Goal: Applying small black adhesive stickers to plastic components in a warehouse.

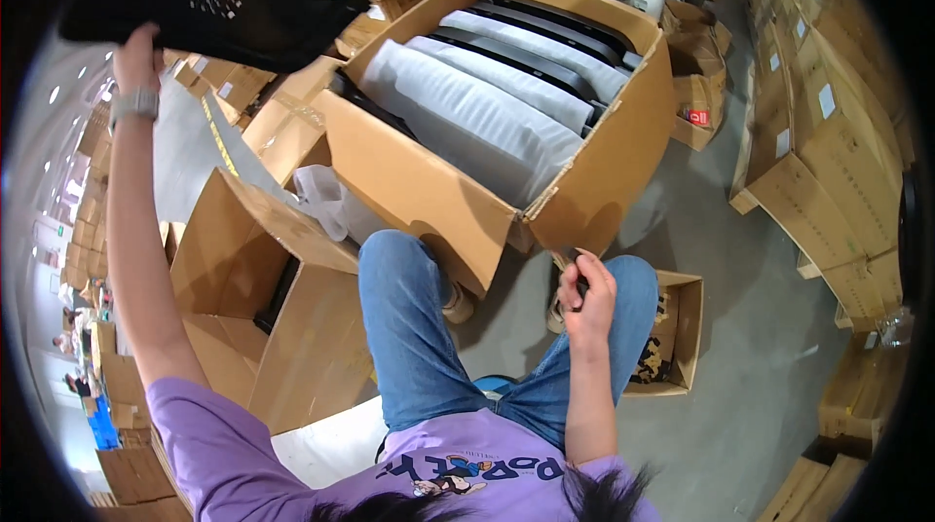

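Raised at the upper left, my left hand [138, 53] is closed on the lower edge of a large black panel [282, 20] with a patch of small openings. The panel's upper part runs into the dark rim of the view. My right hand [589, 296] is held above my right knee, its fingers curled round something small and dark that I cannot make out. In front of my knees stands a big open cardboard box [429, 176]. Inside it, black curved parts [531, 59] stand in a row between sheets of white wrapping [472, 118].
An open carton [312, 342] stands by my left leg, with a dark piece inside. Crumpled clear plastic [331, 201] lies between the boxes. A small box [690, 337] of little dark and gold parts sits right of my right knee. Stacked cartons [828, 162] line the right side.
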`<state>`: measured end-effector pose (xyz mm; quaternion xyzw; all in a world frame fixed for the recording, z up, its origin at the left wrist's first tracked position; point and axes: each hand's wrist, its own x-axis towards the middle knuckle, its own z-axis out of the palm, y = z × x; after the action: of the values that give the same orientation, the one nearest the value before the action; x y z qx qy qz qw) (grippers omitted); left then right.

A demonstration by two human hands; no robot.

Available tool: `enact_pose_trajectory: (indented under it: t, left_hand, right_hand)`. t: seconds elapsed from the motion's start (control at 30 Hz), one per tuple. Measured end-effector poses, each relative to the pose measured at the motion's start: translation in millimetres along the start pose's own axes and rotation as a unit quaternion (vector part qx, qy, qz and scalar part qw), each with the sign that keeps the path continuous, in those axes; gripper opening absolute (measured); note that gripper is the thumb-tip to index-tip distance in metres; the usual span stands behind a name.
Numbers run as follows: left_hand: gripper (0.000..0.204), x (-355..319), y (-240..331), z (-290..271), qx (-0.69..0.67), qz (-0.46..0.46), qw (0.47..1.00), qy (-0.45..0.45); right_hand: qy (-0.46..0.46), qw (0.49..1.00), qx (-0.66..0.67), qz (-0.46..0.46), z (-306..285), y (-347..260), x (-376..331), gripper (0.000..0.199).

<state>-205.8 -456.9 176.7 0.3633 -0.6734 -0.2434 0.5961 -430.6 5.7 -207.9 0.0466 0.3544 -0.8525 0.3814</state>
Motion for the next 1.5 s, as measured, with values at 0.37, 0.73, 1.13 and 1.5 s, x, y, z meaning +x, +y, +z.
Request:
enact_pose_trajectory:
  t: [0.37,0.73,1.13,1.5]
  left_hand:
    - [0.019,-346,-68,-54,-0.192,-0.583,0.783,-0.102]
    - [0.032,-504,-73,-51,-0.317,-0.776,0.542,-0.068]
    - [0.045,-497,-66,-53,-0.297,-0.750,0.578,-0.119]
    - [0.050,-528,-29,-81,-0.277,-0.853,0.414,-0.153]
  right_hand:
    - [0.050,0.942,-0.038,-0.329,1,-114,-82,0.023]
    - [0.018,0.898,-0.308,-0.314,-6,-97,-103,0.018]
    - [-0.189,0.895,-0.385,-0.122,46,-53,-67,0.017]
    - [-0.308,0.753,-0.567,-0.130,79,-29,-64,0.003]
